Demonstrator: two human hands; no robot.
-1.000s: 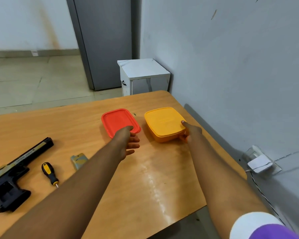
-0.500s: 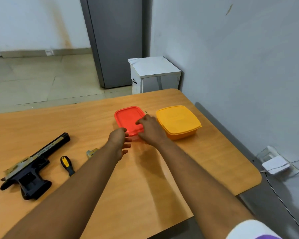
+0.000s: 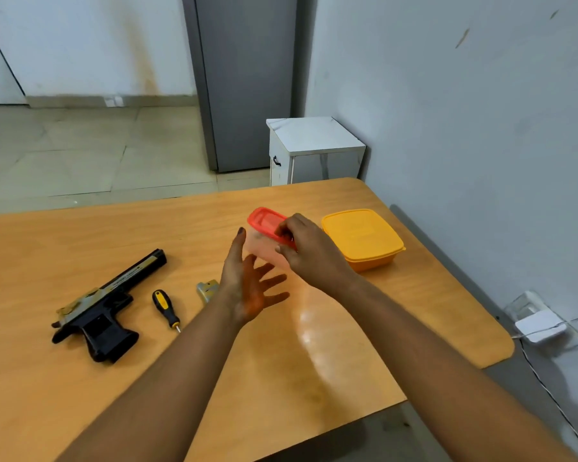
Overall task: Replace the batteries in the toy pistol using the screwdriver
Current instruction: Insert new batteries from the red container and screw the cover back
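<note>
We are at a wooden worktop (image 3: 314, 378) set into the corner of a grey-walled room, with tiled floor beyond it. Taking the red-lidded box (image 3: 267, 235) as our landmark: nearest us, and just short of the box, our left hand (image 3: 247, 288) is spread wide, fingers straight, its grip released and holding nothing, though the thumb tip seems to touch the box's near-left side. Our right hand (image 3: 309, 251) has its grip clenched on the box, pinching the lid edge. Half a second ago the box sat flat on the worktop with both hands arriving at it; now it is lifted and tilted towards us. A second ago our right hand was on the yellow box (image 3: 362, 238), which lies untouched just right of the red one.

We judge this a fetch for fresh batteries. Well left of the box lie the toy pistol (image 3: 104, 305), the screwdriver (image 3: 166, 308) beside it and, nearer the box, a small grey piece (image 3: 207, 290), perhaps the battery cover. If so, the cover is already off, and new cells come next.
</note>
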